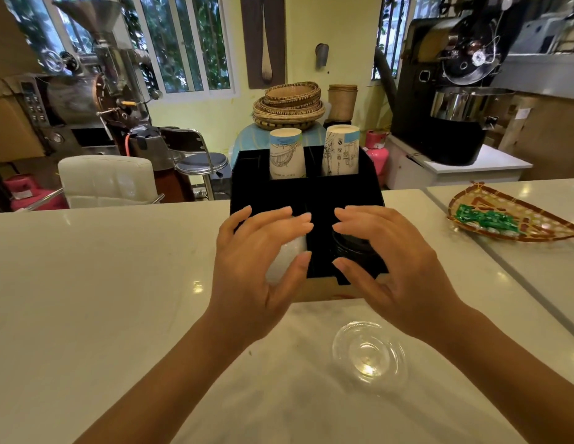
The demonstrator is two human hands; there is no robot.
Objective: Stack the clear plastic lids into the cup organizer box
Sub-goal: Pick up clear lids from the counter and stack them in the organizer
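Nearest, clear lid [369,355] flat on counter [103,283] at 6 o'clock, under right wrist, apart from box, free room all round. Left hand [256,267] and right hand [397,264] spread-fingered, holding nothing, hovering over front compartments of organizer box [306,193]; likely settling pale stack there. Dark lids [351,243] front-right. Paper cups [287,153] at 12 o'clock, rear slots. Woven tray [516,219] at 2 o'clock, well apart.

Both hands [263,264] hover over organizer box [306,190].
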